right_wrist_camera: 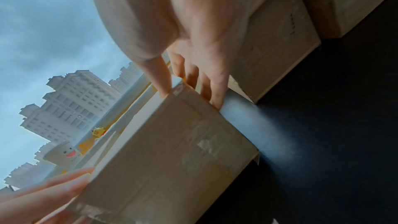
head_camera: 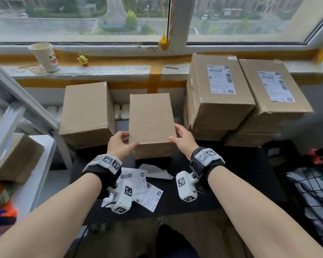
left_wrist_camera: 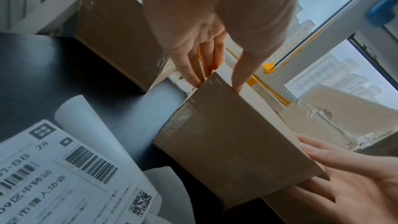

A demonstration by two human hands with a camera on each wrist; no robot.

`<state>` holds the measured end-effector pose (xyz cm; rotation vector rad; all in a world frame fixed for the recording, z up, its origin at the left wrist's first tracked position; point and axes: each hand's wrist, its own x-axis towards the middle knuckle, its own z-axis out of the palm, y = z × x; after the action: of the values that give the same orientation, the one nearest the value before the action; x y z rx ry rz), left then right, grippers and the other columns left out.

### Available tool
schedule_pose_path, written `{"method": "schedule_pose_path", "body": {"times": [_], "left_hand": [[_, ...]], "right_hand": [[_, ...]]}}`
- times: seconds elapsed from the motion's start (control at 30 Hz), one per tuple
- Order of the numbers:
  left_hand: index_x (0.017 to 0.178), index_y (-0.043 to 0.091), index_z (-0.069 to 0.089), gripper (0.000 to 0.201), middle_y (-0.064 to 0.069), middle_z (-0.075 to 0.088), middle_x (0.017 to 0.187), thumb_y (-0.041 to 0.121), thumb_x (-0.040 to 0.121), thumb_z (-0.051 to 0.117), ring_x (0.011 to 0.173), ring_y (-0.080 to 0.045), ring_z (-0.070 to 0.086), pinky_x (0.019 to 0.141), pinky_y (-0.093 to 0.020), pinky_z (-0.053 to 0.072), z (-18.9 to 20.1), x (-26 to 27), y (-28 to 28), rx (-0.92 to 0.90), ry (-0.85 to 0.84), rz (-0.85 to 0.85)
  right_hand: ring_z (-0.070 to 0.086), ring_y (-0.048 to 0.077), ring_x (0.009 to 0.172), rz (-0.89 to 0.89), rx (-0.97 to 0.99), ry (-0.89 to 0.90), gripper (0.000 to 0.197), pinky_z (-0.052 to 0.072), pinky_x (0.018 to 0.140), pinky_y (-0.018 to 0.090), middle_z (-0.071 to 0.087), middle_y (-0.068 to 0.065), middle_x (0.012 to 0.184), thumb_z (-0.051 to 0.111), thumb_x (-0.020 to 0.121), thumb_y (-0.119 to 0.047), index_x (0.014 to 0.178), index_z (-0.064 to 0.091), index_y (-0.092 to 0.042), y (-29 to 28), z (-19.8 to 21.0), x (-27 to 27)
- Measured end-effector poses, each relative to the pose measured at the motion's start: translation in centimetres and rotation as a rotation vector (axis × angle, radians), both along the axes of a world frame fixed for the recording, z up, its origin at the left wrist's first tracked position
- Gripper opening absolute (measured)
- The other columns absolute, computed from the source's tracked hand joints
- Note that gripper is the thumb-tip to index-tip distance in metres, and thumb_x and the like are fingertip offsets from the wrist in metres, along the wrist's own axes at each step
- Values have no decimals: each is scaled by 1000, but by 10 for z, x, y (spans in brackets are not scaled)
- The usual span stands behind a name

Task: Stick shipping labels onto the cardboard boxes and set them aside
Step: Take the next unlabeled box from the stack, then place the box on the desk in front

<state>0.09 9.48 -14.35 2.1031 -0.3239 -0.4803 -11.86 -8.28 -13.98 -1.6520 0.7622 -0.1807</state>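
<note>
A plain, unlabelled cardboard box (head_camera: 151,116) (left_wrist_camera: 232,151) (right_wrist_camera: 172,151) stands mid-table, held at both near corners. My left hand (head_camera: 122,141) (left_wrist_camera: 217,84) grips its near-left corner, thumb on top and fingers down the side. At the near-right corner my right hand (head_camera: 181,135) (right_wrist_camera: 189,98) grips the same way. Loose shipping labels (head_camera: 138,180) (left_wrist_camera: 75,176) with barcodes lie on the black table (head_camera: 231,174) just behind my wrists. A second plain box (head_camera: 86,107) sits to the left. Two labelled boxes (head_camera: 218,90) (head_camera: 272,90) are stacked on others at the right.
A paper cup (head_camera: 45,56) and a small yellow toy (head_camera: 83,60) stand on the windowsill. A white shelf frame (head_camera: 26,108) and another box (head_camera: 17,157) are at the left. A wire basket (head_camera: 315,202) sits at the right edge.
</note>
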Motion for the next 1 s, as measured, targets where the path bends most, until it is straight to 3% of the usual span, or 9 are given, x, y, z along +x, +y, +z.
{"method": "schedule_pose_path", "body": {"times": [0.2, 0.3, 0.37, 0.43, 0.53, 0.7, 0.8, 0.9, 1.0], "left_hand": [[119, -2, 51, 48, -16, 58, 126, 3, 77, 72, 119, -25, 55, 92, -23, 43, -11, -3, -8, -44, 13, -37], [123, 3, 47, 48, -11, 56, 129, 7, 81, 70, 122, -22, 53, 96, -25, 42, -11, -4, -9, -38, 27, -81], [131, 9, 42, 53, -7, 55, 131, 18, 85, 66, 123, -23, 52, 98, -30, 43, -9, -6, -5, 87, -49, -168], [138, 15, 35, 56, -5, 51, 136, 25, 89, 59, 124, -24, 51, 96, -34, 43, -4, -8, 4, 266, -197, -267], [141, 18, 32, 52, 0, 41, 146, 25, 93, 50, 129, -21, 46, 98, -38, 45, 0, -19, 26, 381, -399, -400], [141, 19, 36, 44, 2, 34, 150, 22, 97, 40, 137, -14, 33, 102, -34, 41, -2, -44, 66, 504, -485, -501], [137, 17, 42, 41, -1, 37, 149, 19, 97, 40, 136, -19, 35, 102, -37, 40, -13, -55, 90, 568, -528, -534], [118, 9, 57, 31, -10, 56, 128, 8, 88, 50, 117, -31, 54, 86, -43, 49, -27, -64, 112, 581, -568, -579], [96, 7, 65, 24, -10, 67, 103, 1, 74, 64, 94, -31, 66, 63, -39, 54, -39, -74, 132, 574, -616, -586]], "right_hand": [[37, 18, 137, 5, -44, 66, 61, 31, 114, 39, 42, 6, 146, 57, 87, 1, 143, 35, -10, -9, -12, 2], [40, 20, 135, 19, -138, 119, 61, 34, 112, 40, 44, 5, 145, 59, 88, -7, 144, 35, -14, -10, -13, 2], [41, 20, 134, 41, -269, 168, 57, 33, 113, 37, 43, 4, 146, 57, 90, -11, 143, 36, -15, -8, -9, 1], [30, 18, 140, 81, -418, 209, 54, 23, 116, 30, 32, 3, 153, 53, 92, -14, 143, 36, -14, -2, -6, -3], [21, 16, 144, 118, -558, 231, 51, 20, 115, 29, 21, 1, 157, 51, 94, -18, 143, 38, -16, 13, -3, -13], [24, 19, 142, 201, -768, 218, 44, 25, 114, 36, 23, 1, 156, 50, 94, -21, 137, 46, -15, 51, 2, -28], [28, 20, 141, 277, -825, 200, 43, 27, 112, 35, 26, 3, 155, 50, 94, -19, 136, 46, -14, 82, 1, -37], [28, 18, 141, 370, -804, 228, 44, 25, 113, 32, 28, 2, 154, 48, 95, -20, 138, 45, -16, 111, -11, -44], [29, 17, 140, 449, -765, 246, 42, 24, 114, 32, 32, 2, 152, 47, 95, -19, 136, 46, -16, 134, -29, -50]]}}
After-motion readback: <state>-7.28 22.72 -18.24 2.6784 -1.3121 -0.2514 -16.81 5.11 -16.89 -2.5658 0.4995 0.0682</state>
